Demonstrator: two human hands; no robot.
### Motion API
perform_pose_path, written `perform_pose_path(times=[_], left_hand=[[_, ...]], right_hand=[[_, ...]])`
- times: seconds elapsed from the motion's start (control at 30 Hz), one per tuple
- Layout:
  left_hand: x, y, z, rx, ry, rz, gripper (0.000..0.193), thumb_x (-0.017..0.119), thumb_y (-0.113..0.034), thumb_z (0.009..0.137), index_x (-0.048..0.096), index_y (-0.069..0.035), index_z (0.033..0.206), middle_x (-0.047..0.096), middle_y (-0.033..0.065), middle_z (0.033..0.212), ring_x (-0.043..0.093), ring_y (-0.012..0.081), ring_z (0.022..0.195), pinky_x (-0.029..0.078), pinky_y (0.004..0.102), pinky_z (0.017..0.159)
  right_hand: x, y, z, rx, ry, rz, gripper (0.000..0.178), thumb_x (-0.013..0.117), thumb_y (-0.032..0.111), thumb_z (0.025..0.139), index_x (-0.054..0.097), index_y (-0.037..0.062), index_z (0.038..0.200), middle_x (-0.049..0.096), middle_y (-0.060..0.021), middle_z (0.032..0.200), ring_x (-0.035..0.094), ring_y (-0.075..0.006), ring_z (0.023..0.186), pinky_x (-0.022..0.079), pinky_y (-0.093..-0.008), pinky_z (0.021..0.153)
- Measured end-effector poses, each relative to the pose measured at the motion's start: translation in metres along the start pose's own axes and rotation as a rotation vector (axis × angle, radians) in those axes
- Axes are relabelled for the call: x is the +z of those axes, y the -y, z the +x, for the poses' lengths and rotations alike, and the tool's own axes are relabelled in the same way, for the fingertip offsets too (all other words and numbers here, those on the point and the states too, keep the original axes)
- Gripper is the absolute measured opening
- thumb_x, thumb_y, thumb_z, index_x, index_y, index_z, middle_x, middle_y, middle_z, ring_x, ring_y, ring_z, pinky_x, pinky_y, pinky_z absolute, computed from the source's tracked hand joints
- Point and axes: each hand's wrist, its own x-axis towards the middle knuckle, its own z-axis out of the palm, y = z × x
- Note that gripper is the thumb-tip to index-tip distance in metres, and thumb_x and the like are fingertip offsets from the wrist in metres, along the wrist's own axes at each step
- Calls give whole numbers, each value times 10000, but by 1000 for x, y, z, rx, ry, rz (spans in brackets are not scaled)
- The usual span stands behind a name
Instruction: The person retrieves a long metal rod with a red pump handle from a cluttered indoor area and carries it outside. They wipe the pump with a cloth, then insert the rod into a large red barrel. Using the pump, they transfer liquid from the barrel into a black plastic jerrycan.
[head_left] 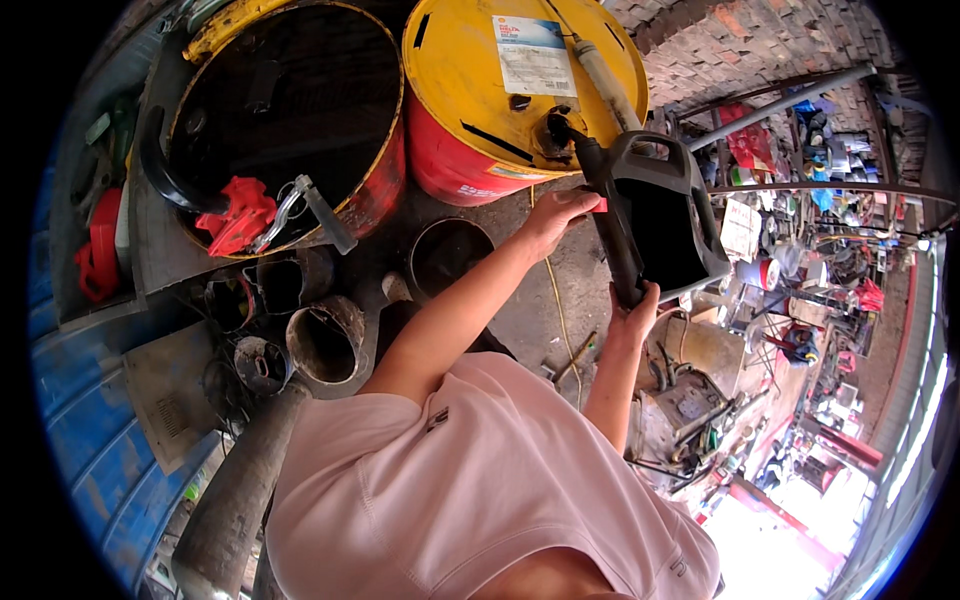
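In front of me is a cut-open grey plastic jug [717, 262], with its dark inside showing. A dark cylindrical tube [612, 240] runs along its left edge. The tube's narrow upper end points at the oily bung hole of a yellow-topped red drum [455, 50]; whether it goes in is hidden. My left hand [560, 218] is closed at the tube's left side, with the thumb at a small red piece [600, 205]. Wrapped round the tube's lower end, by the jug's bottom corner, is my right hand [635, 312]. A pale oil suction gun [603, 80] lies on the drum top.
An open oil-blackened drum [392, 130] stands left, with a red-and-black hand tool [240, 212] on its rim. Metal pipe pieces [327, 340] and a round bucket [450, 250] sit below. A yellow cord [553, 290] crosses the floor. Cluttered shelving [770, 240] fills the right.
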Motion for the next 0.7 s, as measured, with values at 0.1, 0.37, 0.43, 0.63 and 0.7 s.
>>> perform_pose_path(times=[0.1, 0.37, 0.43, 0.63, 0.7], left_hand=[[-3, 3, 3, -13, -4, -12, 520, 719, -300, 765, 500, -116, 1200, 582, 1, 1071, 517, 126, 1037, 375, 352, 926], [-2, 3, 3, -8, -12, -35, 439, 699, -275, 784, 535, -120, 1161, 581, -4, 1093, 519, 111, 1029, 377, 349, 918], [-1, 4, 4, -14, -9, -35, 439, 700, -272, 784, 534, -120, 1161, 582, -4, 1091, 519, 110, 1028, 376, 349, 911], [1, 5, 4, -16, -3, -35, 431, 694, -294, 788, 548, -116, 1152, 586, -11, 1086, 508, 104, 1039, 363, 350, 914], [0, 8, 6, -23, 6, -40, 429, 691, -303, 791, 555, -114, 1150, 586, -15, 1089, 505, 103, 1044, 360, 348, 920]], right_hand=[[-1, 1, 3, 5, 16, 8, 299, 592, 178, 758, 505, -6, 978, 487, -134, 1040, 531, -277, 916, 521, -457, 719], [7, 8, -2, 12, -8, -15, 291, 601, 178, 751, 506, -1, 960, 482, -129, 1022, 536, -280, 902, 527, -461, 720], [9, 10, -4, 1, -30, -29, 282, 602, 181, 750, 510, -1, 945, 484, -128, 1010, 540, -280, 895, 528, -460, 712], [8, 17, 1, -12, -15, -70, 255, 605, 188, 749, 519, 12, 911, 502, -107, 944, 554, -265, 861, 535, -442, 676], [7, 20, 2, -13, -14, -74, 250, 606, 191, 750, 521, 17, 908, 505, -102, 938, 555, -259, 855, 535, -434, 672]])
